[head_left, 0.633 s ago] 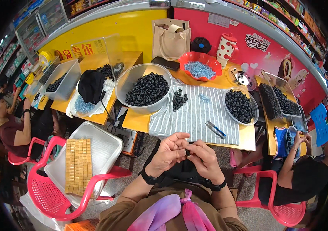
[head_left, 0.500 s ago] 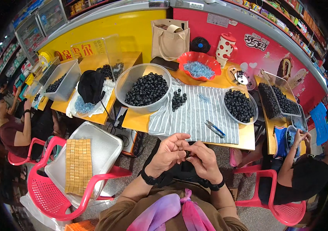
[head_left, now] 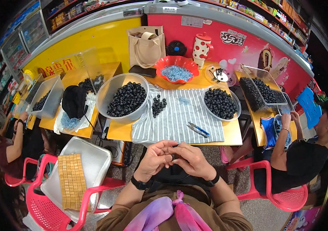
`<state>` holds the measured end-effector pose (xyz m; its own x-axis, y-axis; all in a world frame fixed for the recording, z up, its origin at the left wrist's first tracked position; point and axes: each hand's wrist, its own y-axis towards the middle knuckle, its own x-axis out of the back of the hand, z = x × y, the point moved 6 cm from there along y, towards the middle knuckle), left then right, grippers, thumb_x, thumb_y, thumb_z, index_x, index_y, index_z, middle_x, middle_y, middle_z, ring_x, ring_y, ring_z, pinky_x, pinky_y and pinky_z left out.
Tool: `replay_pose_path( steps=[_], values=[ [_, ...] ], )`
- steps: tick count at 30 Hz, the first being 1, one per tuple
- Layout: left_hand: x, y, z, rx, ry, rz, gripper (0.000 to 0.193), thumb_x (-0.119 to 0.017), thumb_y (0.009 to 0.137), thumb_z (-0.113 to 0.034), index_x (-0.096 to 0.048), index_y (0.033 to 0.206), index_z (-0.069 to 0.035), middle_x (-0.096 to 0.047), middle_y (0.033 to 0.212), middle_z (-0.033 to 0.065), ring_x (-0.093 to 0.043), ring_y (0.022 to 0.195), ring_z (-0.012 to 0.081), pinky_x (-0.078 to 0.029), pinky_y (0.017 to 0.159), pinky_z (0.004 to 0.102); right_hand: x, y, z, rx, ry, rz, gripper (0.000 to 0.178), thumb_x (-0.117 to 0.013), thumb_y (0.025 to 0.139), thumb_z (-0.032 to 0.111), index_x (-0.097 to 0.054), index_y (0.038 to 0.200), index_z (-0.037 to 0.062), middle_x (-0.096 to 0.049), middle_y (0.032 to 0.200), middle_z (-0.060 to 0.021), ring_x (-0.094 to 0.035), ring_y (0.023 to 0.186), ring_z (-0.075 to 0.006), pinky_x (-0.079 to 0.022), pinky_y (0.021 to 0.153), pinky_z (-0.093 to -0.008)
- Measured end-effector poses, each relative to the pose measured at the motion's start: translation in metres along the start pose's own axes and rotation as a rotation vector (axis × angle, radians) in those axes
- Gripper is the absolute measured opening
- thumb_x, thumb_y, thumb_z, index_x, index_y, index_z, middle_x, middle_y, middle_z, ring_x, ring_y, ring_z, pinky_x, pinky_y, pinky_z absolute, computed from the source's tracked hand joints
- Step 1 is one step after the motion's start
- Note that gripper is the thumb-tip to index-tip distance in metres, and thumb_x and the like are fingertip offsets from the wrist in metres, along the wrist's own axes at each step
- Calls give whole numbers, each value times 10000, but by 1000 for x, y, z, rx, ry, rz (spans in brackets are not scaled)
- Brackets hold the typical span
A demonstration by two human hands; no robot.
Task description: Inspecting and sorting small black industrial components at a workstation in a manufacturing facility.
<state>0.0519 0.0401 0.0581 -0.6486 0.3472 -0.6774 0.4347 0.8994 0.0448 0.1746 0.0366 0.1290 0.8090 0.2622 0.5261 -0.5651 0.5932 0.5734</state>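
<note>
Just in front of the counter, pinching a small black bead between left hand and right hand, with fingers curled close and partly hiding it. Probably light, hard, round and a bit slippery, not easy to break. Best to hold by the sides, gently, without rolling.

At my twelve o'clock, soft matt striped cloth lies over a smooth wood-look worktop, with a glossy red plastic bowl beyond. At my eleven, a smooth translucent plastic tub. Between my eight and nine, a perforated pink plastic chair and a shiny, wood-like tiled mat.
</note>
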Motion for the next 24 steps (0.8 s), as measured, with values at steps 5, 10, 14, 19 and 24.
replay_pose_path(
  steps=[5,10,14,19,24],
  values=[
    [-1,4,13,73,-44,85,424,-630,830,20,-496,1232,39,-662,985,102,-646,683,97,-514,561,176,1,-11,4,118,-188,58,426,-666,683,23,-570,1093,-41,-548,819,-137,-595,707,-316,-486,592,-379],
    [11,-1,8,89,38,43,408,-589,843,28,-502,1241,30,-664,906,88,-648,650,117,-511,530,187,-8,1,2,138,-124,118,365,-632,726,2,-562,1081,-42,-592,951,-199,-622,794,-358,-503,653,-398],
    [15,8,22,134,37,23,402,-594,892,-59,-488,1266,46,-666,930,114,-650,705,139,-522,585,223,2,-10,-40,-173,89,317,219,-629,798,14,-590,1012,-10,-586,857,-168,-595,785,-344,-475,685,-379],
    [39,4,13,87,19,-116,376,-594,910,-125,-510,1240,34,-657,1010,129,-647,767,148,-513,632,228,78,-3,-102,-304,-429,-106,217,-628,755,2,-598,970,-8,-583,836,-175,-587,745,-335,-463,650,-387],
    [50,3,16,75,-81,-132,316,-618,902,-134,-560,1172,19,-664,968,82,-645,732,119,-493,582,193,153,10,-169,-578,-706,-197,261,-636,732,27,-615,987,-24,-601,876,-201,-604,792,-358,-472,672,-424]
  ],
)
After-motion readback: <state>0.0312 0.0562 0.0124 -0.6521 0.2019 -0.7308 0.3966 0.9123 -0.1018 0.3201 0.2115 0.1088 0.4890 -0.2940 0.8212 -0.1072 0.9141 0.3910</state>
